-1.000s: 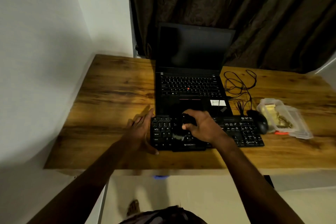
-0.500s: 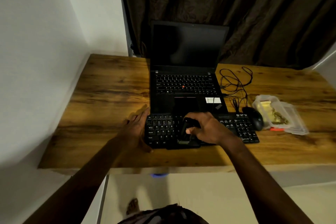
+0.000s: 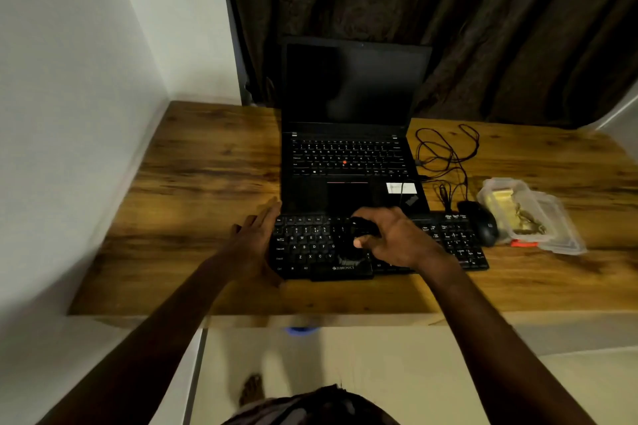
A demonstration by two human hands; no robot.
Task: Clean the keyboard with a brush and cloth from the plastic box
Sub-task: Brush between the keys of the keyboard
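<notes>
A black external keyboard [image 3: 307,248] lies near the desk's front edge, in front of the laptop. My right hand [image 3: 397,238] grips a black brush [image 3: 359,241], its bristles down on the middle keys. With straight fingers my left hand [image 3: 255,238] rests against the keyboard's left end. A clear plastic box [image 3: 531,217] with yellowish contents sits at the right, next to the mouse. I can make out no cloth.
An open black laptop [image 3: 348,121] stands behind the keyboard, screen dark. A black mouse [image 3: 481,221] and a tangle of black cable [image 3: 445,152] lie to its right. The wooden desk [image 3: 207,162] meets a white wall on the left and a dark curtain behind.
My right hand has worked the brush slightly over the middle keys. My left hand stays at the keyboard's left end. The view has shifted a little.
</notes>
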